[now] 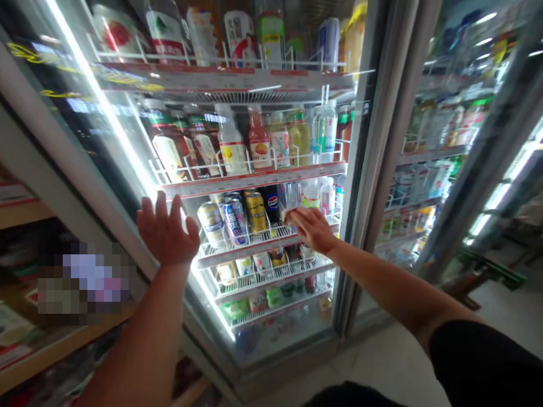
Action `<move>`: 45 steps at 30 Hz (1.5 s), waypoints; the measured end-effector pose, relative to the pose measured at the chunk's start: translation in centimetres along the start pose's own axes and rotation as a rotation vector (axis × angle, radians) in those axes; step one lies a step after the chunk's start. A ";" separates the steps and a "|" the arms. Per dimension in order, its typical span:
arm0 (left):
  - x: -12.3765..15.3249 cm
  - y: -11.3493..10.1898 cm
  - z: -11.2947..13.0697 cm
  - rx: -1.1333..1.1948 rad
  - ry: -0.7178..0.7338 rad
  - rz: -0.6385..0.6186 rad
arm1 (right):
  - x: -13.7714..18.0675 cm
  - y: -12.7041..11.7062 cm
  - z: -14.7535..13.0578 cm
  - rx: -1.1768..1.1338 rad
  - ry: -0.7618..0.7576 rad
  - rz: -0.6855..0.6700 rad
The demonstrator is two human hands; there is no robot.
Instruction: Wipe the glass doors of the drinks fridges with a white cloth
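Note:
My left hand [167, 234] is raised with its fingers spread, at the left edge of a glass-fronted drinks fridge. It holds nothing. My right hand [311, 228] is in front of the middle shelves, with its fingers bent together. Something small and pale shows at its fingertips, too blurred to name. Behind those fingertips is a clear bottle [292, 194], partly covered by the hand. To the left of it stand a dark blue Pepsi container [272, 202], a gold can [255, 212], a blue and pink can [235, 220] and a white and yellow can [211, 224].
Bottles fill the upper shelves, a peach-coloured bottle [259, 141] among them. White wire rails [258, 240] edge the shelves. A metal door frame [373, 141] separates this fridge from another fridge [432, 152] on the right. Wooden shelving [63, 345] stands close on the left.

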State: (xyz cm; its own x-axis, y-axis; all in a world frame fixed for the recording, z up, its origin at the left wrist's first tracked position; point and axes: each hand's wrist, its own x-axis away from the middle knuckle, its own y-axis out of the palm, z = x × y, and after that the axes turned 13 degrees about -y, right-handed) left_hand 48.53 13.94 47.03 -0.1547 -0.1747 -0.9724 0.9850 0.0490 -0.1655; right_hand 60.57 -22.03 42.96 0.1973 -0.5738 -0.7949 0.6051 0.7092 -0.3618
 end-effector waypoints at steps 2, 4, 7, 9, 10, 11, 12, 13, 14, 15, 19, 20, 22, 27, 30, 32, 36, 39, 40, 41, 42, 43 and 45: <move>0.0 0.1 -0.1 0.018 0.032 0.027 | 1.9 0.6 -1.8 -0.061 -0.127 -0.139; 0.0 0.2 -0.2 0.022 0.049 0.054 | 3.1 1.0 -2.9 -0.102 -0.167 -0.238; -0.1 0.2 -0.3 0.017 0.048 0.077 | 3.8 1.1 -3.3 -0.106 -0.153 -0.281; -0.1 0.2 -0.4 0.023 0.048 0.070 | 4.1 1.0 -3.4 -0.120 -0.163 -0.321; -0.1 0.2 -0.4 0.027 0.047 0.068 | 4.3 1.0 -3.4 -0.135 -0.179 -0.356; -0.2 0.2 -0.4 0.028 0.041 0.063 | 4.7 0.9 -3.5 -0.153 -0.201 -0.394; -0.3 0.0 -0.4 0.026 0.037 0.056 | 5.1 0.8 -3.6 -0.167 -0.225 -0.427; -0.4 -0.1 -0.2 0.025 0.034 0.050 | 5.6 0.7 -3.6 -0.174 -0.248 -0.451; -0.5 -0.3 0.0 0.024 0.029 0.046 | 6.1 0.6 -3.6 -0.175 -0.267 -0.463; -0.6 -0.6 0.4 0.022 0.023 0.038 | 6.7 0.5 -3.5 -0.172 -0.279 -0.466; -0.5 -1.1 3.4 0.031 -0.062 0.036 | 7.9 -0.4 -1.5 -0.146 -0.293 -0.440; -0.2 -0.9 4.5 0.033 -0.099 0.047 | 7.8 -0.7 -0.5 -0.137 -0.291 -0.430; 0.9 0.2 6.9 0.045 -0.174 0.070 | 6.8 -1.5 2.0 -0.113 -0.267 -0.394; 5.2 4.5 13.7 0.076 -0.342 0.071 | 2.4 -5.1 8.2 -0.105 -0.016 -0.161; 8.1 6.7 18.0 0.080 -0.383 0.037 | 1.5 -9.3 10.9 -0.144 0.091 0.011; 10.0 7.7 20.8 0.076 -0.382 0.009 | 2.3 -12.7 13.1 -0.102 0.096 0.099; 13.2 9.0 25.9 0.057 -0.347 -0.047 | 6.5 -17.8 19.6 0.089 0.198 0.286; 15.1 9.5 28.7 0.059 -0.328 -0.100 | 10.8 -17.8 24.4 0.159 0.351 0.406; 15.5 9.6 29.5 0.061 -0.318 -0.118 | 12.3 -17.2 25.3 0.159 0.383 0.398; 15.8 9.7 30.1 0.062 -0.312 -0.134 | 13.8 -16.5 25.8 0.151 0.393 0.363; 16.0 9.8 30.7 0.061 -0.307 -0.143 | 15.2 -15.7 25.7 0.135 0.377 0.306; 16.0 9.8 31.1 0.057 -0.300 -0.144 | 16.5 -14.9 25.3 0.112 0.327 0.236; 15.7 9.9 31.9 0.043 -0.288 -0.131 | 18.3 -13.7 23.9 0.052 0.162 0.098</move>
State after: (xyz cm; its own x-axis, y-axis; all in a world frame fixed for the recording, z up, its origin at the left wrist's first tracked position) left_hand 58.25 -19.74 35.41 -0.2587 -0.4481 -0.8558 0.9614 -0.0331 -0.2733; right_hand 74.37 -52.00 45.05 0.1334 -0.4268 -0.8944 0.6290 0.7339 -0.2564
